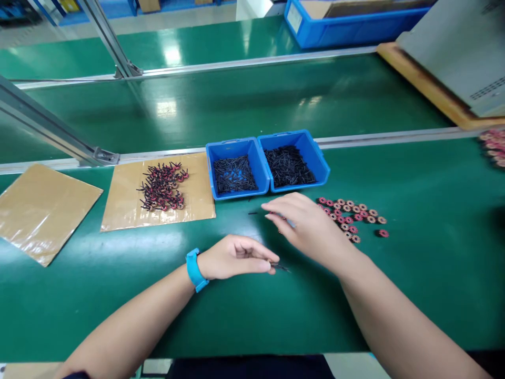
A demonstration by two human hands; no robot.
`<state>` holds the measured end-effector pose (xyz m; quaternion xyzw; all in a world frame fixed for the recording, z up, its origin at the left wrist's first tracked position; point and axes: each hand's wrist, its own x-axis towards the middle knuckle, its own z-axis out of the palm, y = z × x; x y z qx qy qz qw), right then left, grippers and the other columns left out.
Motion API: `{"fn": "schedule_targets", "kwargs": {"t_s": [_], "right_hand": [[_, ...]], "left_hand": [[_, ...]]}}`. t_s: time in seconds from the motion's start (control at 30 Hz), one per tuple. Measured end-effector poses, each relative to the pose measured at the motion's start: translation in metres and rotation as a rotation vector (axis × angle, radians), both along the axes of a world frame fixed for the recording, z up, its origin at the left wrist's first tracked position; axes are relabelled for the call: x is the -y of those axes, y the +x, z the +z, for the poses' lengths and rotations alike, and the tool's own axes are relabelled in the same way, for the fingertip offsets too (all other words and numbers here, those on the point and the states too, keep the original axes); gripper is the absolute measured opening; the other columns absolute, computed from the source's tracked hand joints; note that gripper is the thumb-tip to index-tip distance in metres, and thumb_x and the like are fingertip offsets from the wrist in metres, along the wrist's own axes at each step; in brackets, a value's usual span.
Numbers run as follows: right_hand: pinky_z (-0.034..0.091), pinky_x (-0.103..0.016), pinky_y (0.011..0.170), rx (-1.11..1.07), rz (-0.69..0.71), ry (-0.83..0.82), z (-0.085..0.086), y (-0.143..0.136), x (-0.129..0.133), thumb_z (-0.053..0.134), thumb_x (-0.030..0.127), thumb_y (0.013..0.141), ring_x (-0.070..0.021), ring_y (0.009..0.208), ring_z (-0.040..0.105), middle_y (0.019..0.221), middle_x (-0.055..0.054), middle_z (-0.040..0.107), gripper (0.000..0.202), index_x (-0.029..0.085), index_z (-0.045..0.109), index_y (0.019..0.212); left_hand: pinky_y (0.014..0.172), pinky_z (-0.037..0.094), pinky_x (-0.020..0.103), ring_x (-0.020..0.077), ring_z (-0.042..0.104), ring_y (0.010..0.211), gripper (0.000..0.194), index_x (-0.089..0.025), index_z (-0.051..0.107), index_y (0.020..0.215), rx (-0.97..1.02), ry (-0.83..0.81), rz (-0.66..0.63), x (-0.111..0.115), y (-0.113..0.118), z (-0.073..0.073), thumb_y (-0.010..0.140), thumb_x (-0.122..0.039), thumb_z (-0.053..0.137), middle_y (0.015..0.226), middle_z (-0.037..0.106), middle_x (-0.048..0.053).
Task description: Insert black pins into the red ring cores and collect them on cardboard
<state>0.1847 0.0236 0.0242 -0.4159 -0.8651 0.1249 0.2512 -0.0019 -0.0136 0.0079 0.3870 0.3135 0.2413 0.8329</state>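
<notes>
My left hand, with a teal band at the wrist, pinches a small round part from which thin black pins stick out to the right. My right hand is over the table just in front of the right bin, its fingers bent; what they hold, if anything, is partly hidden. Behind my hands stand a left blue bin and a right blue bin, both holding short black pins. Red and tan toothed rings lie right of my right hand. One loose black pin lies before the bins.
Rings fitted with black pins are heaped on a brown sheet. Another brown sheet lies further left. A metal rail runs behind the bins, with a metal post at left. More rings are at far right.
</notes>
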Motion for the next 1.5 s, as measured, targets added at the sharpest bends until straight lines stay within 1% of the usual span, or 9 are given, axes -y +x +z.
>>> {"fn": "schedule_targets", "kwargs": {"t_s": [0.1,0.2,0.33,0.47,0.73,0.83,0.97,1.37,1.5], "right_hand": [[0.042,-0.039,0.074,0.336,0.091,0.08,-0.001,-0.016,-0.003,0.052,0.011,0.084,-0.0249,0.083,0.054,0.084,-0.011,0.068,0.016,0.013,0.068,0.087],[0.037,-0.037,0.069,0.528,0.14,0.141,0.0,-0.034,-0.007,0.055,0.011,0.081,-0.0245,0.077,0.051,0.073,-0.011,0.066,0.017,0.013,0.068,0.071],[0.034,-0.036,0.067,0.571,0.13,0.2,-0.003,-0.045,-0.012,0.054,0.01,0.081,-0.0229,0.07,0.049,0.064,-0.009,0.061,0.021,0.014,0.065,0.063],[0.036,-0.036,0.067,0.482,0.086,0.197,-0.004,-0.036,-0.01,0.053,0.008,0.08,-0.0227,0.07,0.051,0.064,-0.009,0.062,0.02,0.014,0.062,0.063],[0.049,-0.032,0.067,-0.404,-0.293,-0.241,0.005,-0.019,0.008,0.055,0.022,0.082,-0.0158,0.071,0.062,0.082,-0.004,0.068,0.015,0.021,0.061,0.095],[0.051,-0.031,0.064,-0.57,-0.317,-0.426,0.002,-0.024,0.011,0.059,0.028,0.08,-0.0158,0.07,0.064,0.082,-0.005,0.07,0.013,0.02,0.065,0.088],[0.051,-0.03,0.06,-0.624,-0.322,-0.507,-0.001,-0.029,0.012,0.063,0.033,0.076,-0.0159,0.067,0.065,0.08,-0.005,0.071,0.016,0.019,0.067,0.084],[0.053,-0.031,0.068,-0.513,-0.256,-0.392,-0.001,-0.032,0.012,0.06,0.027,0.078,-0.0163,0.072,0.067,0.08,-0.005,0.072,0.012,0.018,0.067,0.082],[0.054,-0.03,0.067,-0.479,-0.242,-0.461,0.001,-0.034,0.013,0.061,0.025,0.077,-0.0167,0.073,0.068,0.082,-0.004,0.073,0.024,0.018,0.062,0.1]], "left_hand": [[0.07,0.048,0.029,0.015,0.065,0.069,0.027,-0.016,0.071,0.078,0.009,-0.021,0.052,0.005,-0.003,0.002,0.059,-0.033,0.078,0.071,0.071,0.005],[0.064,0.047,0.026,0.0125,0.063,0.064,0.028,-0.016,0.069,0.076,0.06,-0.038,0.314,0.005,-0.008,-0.001,0.057,-0.033,0.08,0.069,0.07,0.004],[0.06,0.045,0.023,0.0072,0.057,0.056,0.031,-0.018,0.068,0.082,0.148,-0.081,0.633,-0.002,-0.008,-0.005,0.055,-0.024,0.081,0.072,0.069,0.0],[0.065,0.046,0.024,0.0068,0.058,0.059,0.033,-0.016,0.068,0.083,0.086,-0.087,0.739,-0.005,-0.002,-0.01,0.053,-0.017,0.08,0.073,0.068,-0.001],[0.072,0.048,0.026,0.0089,0.062,0.067,0.027,-0.014,0.06,0.072,-0.028,-0.036,0.748,-0.003,0.002,-0.013,0.053,-0.012,0.079,0.07,0.069,-0.001],[0.071,0.048,0.026,0.0092,0.061,0.066,0.026,-0.014,0.06,0.072,-0.05,-0.003,0.735,-0.003,0.002,-0.013,0.054,-0.013,0.079,0.07,0.068,-0.001],[0.07,0.048,0.026,0.0088,0.061,0.065,0.027,-0.014,0.059,0.071,-0.055,0.013,0.737,-0.004,0.003,-0.012,0.053,-0.013,0.079,0.069,0.067,-0.002],[0.072,0.048,0.026,0.0087,0.061,0.066,0.026,-0.015,0.059,0.073,-0.024,0.026,0.711,-0.005,0.001,-0.017,0.055,-0.012,0.078,0.069,0.067,-0.003],[0.072,0.048,0.027,0.0092,0.061,0.066,0.027,-0.015,0.059,0.073,-0.005,0.018,0.705,-0.006,0.001,-0.017,0.055,-0.013,0.078,0.068,0.066,-0.002]]}}
